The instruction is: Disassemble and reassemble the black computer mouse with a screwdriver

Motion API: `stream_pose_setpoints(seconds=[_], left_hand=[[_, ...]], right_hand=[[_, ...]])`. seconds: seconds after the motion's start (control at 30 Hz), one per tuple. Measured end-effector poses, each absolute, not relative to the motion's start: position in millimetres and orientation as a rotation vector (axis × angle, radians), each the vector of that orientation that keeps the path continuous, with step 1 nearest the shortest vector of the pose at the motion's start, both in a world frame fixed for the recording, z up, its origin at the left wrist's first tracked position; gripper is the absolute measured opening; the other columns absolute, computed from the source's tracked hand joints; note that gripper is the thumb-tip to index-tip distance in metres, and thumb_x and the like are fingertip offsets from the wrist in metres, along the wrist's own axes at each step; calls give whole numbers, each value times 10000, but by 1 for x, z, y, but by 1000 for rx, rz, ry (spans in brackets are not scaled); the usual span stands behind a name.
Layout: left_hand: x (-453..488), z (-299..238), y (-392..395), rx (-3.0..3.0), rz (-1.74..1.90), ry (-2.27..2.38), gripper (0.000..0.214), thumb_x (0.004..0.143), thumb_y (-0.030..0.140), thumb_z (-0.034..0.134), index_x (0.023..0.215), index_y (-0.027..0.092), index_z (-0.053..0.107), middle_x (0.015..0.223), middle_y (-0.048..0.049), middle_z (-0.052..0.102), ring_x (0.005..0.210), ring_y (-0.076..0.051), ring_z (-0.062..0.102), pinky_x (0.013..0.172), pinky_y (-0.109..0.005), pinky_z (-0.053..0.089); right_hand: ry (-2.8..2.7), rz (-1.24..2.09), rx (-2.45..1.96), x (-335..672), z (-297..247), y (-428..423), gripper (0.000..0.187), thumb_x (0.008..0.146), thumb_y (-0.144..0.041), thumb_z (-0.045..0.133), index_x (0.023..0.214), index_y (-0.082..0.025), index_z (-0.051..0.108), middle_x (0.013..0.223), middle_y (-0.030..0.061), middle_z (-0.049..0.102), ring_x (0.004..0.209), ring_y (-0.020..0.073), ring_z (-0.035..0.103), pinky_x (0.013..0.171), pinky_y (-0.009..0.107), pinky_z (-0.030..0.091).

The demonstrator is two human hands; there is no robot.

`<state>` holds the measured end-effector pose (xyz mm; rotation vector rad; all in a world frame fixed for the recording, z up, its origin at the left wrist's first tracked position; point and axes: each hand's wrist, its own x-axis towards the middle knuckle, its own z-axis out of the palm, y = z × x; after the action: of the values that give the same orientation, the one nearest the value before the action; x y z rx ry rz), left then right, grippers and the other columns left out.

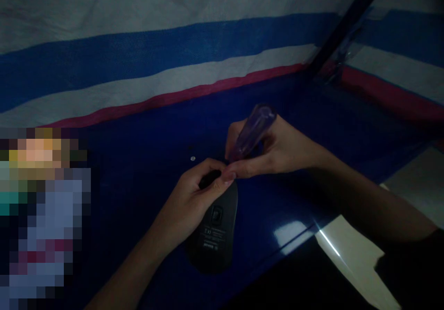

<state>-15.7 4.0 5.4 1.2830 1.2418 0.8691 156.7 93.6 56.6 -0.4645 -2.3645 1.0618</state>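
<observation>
silvery speck (193, 158), maybe a screw, just beyond left fingers on blue surface (138, 185) | left hand (197, 194) fingers curled shut on upturned mouse (217, 236), apparently steadying it | screwdriver (251, 132) tip down beside left fingertips | right hand (277, 150) fingers closed round its purple handle

Dim, bluish, grainy; glare streak lower right, pixelated patch at left

Bkgd: striped tarp (138, 46), white/blue/red; dark pole (347, 23) upper rt. Small shiny screw (193, 158) lies on blue table (138, 180); pale floor (354, 254) lower rt.
</observation>
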Motion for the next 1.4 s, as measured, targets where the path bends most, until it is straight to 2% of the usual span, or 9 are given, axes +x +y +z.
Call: stream_pose_setpoints(seconds=[0.23,0.37,0.53,0.73,0.87,0.97,1.17,1.27,1.4], left_hand=[[-17,7,4,1331,836,1206,191,879,382,574,836,225,673,750,47,646,650,-102,530,574,-224,366],[-16,5,4,1285,821,1231,235,866,433,592,964,238,681,803,36,661,697,-113,563,601,-227,389],[-17,4,3,1301,845,1203,184,861,400,613,897,231,675,746,52,632,683,-105,551,610,-222,395],[-18,7,3,1375,836,1137,203,896,368,560,820,224,682,700,56,605,655,-95,524,620,-222,389],[-17,7,2,1333,814,1175,218,881,417,578,959,241,681,806,40,662,724,-111,575,641,-225,409],[-16,8,3,1344,840,1199,186,860,413,612,914,246,674,758,57,637,694,-101,560,618,-214,399],[-17,9,2,1390,802,1166,226,901,405,549,857,233,689,730,56,631,635,-88,518,587,-216,379],[-16,8,2,1399,789,1192,238,903,423,545,951,250,702,825,43,671,715,-100,557,628,-218,390],[-17,8,1,1361,791,1199,219,864,443,599,924,254,692,717,63,610,635,-86,512,563,-204,359]], right_hand=[[-2428,1170,-253,162,61,96,264,793,-219,695,1007,-76,635,700,-37,573,590,27,516,511,116,398],[-2437,1188,-317,165,63,99,133,838,-193,645,915,-83,651,641,-44,571,569,26,518,532,122,411],[-2340,1130,-395,158,58,94,253,739,-273,755,735,-104,567,558,-77,464,492,16,421,443,122,331],[-2419,1234,-263,162,60,97,217,809,-175,674,1000,-91,615,658,-56,549,564,23,493,519,125,393],[-2387,1179,-333,162,60,98,177,807,-240,694,848,-88,614,622,-49,542,562,32,493,515,135,391],[-2367,1130,-373,160,58,95,216,764,-239,733,793,-98,571,579,-74,477,506,21,439,459,128,346],[-2467,1167,-239,161,59,98,301,793,-192,697,1059,-84,609,685,-43,568,594,40,533,530,135,421],[-2502,1136,-263,164,61,101,143,844,-196,643,935,-86,650,721,-16,611,644,45,557,598,149,448],[-2463,1064,-340,161,59,98,205,789,-269,708,749,-97,604,624,-51,542,546,26,476,504,127,385]])
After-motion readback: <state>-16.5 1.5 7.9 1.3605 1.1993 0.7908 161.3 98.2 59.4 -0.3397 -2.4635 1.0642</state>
